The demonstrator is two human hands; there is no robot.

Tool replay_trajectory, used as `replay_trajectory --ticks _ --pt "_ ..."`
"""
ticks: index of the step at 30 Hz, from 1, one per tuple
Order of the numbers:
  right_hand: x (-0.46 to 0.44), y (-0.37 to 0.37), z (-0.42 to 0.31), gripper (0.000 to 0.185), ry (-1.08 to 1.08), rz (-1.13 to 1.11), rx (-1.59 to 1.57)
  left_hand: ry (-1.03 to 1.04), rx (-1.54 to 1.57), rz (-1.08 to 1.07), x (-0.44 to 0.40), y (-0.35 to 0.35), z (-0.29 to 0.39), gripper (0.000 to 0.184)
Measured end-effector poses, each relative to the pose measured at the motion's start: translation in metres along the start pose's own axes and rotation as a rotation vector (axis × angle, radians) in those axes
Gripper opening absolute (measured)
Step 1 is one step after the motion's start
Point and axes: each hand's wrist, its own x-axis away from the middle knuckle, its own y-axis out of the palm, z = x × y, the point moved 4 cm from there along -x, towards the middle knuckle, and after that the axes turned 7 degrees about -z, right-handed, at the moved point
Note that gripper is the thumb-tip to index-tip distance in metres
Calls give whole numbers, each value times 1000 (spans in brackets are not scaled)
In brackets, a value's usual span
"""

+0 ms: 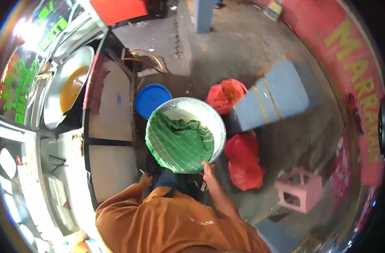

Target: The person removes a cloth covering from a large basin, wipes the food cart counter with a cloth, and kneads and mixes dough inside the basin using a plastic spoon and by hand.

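Observation:
A large metal basin stands in front of me, its inside dusted with white powder. A green checked cloth drapes over its near left side and hangs past the rim. My right hand is closed at the near right rim, its fingers over the cloth's edge. Low beside the cabinet, my left hand is closed around a thin white stick, too small to name surely. A blue round lid or tub lies just beyond the basin's left edge.
Left is a food stall cabinet with a wide wok of orange-brown oil. Right of the basin are a red bag, a grey-blue bench and another red bag. A pink stool stands farther right, near a red wall.

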Motion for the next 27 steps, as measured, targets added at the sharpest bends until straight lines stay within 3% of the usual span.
replay_trajectory --ticks 2,3,4,6,8,9,10,14,15,18,19,20,22,25,27 --pt "-5 51 -49 43 21 -43 7 155 -36 82 -32 22 -30 31" --pt "18 79 -87 41 18 -169 76 -48 330 0 -14 0 -11 28" --pt "-31 106 -75 43 34 -181 12 -83 459 -15 1 -16 16 28" --pt "-30 168 -113 52 -67 -282 -70 -157 695 -36 14 -52 31 27" --pt "-50 221 -139 45 -72 -312 42 -87 747 67 4 -55 25 29" --pt "-69 250 -142 41 -34 -258 37 -45 742 122 1 -54 20 31" --pt "-96 276 -142 45 28 -343 105 -30 742 157 2 -53 17 32" --pt "-156 352 -126 45 120 -397 183 -119 948 128 25 -50 22 39" --pt "-174 362 -115 50 145 -471 224 -122 1000 129 28 -37 17 41" --pt "-129 354 -136 55 33 -193 497 -189 1000 121 39 -17 12 42" --pt "-133 350 -130 57 9 -89 575 -43 900 191 38 -6 3 41" --pt "-139 347 -122 56 50 -152 577 96 794 269 38 6 -5 40" --pt "-146 336 -118 54 126 -272 587 -254 1222 154 51 9 16 41" --pt "-133 336 -139 41 179 -375 697 -327 1161 177 64 -6 45 44" --pt "-142 340 -144 36 236 -442 824 -209 864 238 57 7 41 41"
